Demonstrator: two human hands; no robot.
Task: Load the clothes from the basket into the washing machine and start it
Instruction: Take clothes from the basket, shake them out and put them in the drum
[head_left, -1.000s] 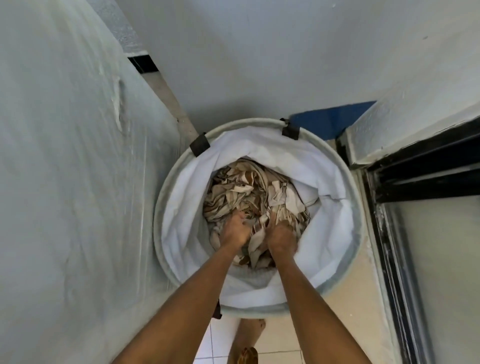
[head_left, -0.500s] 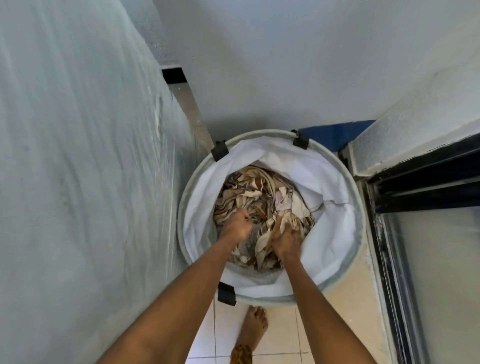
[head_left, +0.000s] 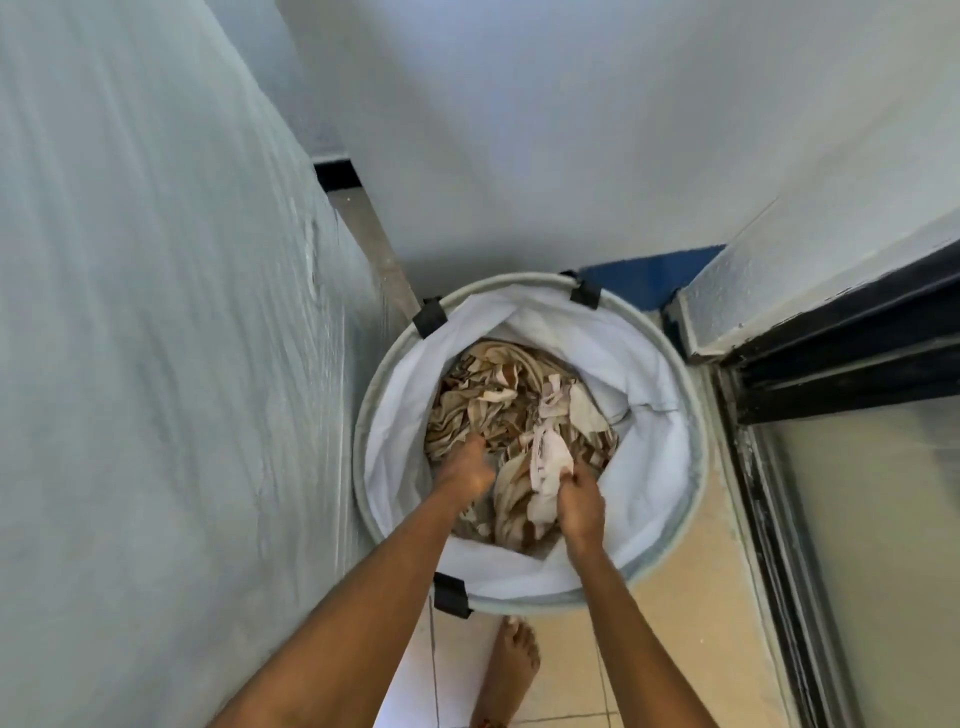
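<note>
A round laundry basket (head_left: 693, 415) with a white liner and black clips stands on the floor in a narrow corner. Inside lies a crumpled pile of beige and brown patterned clothes (head_left: 488, 400). My left hand (head_left: 465, 467) is down in the pile with its fingers buried in the fabric. My right hand (head_left: 579, 501) grips a pale pinkish piece of cloth (head_left: 545, 460) and holds it slightly above the pile. No washing machine is in view.
A rough whitish wall (head_left: 156, 364) rises close on the left, another wall at the back. On the right is a black-framed sliding door track and glass (head_left: 831, 467). My bare foot (head_left: 511, 670) stands on beige floor tiles just before the basket.
My right hand has pulled a pale cloth up out of the pile and shifted right. The view has drifted so the basket sits further right and lower.
</note>
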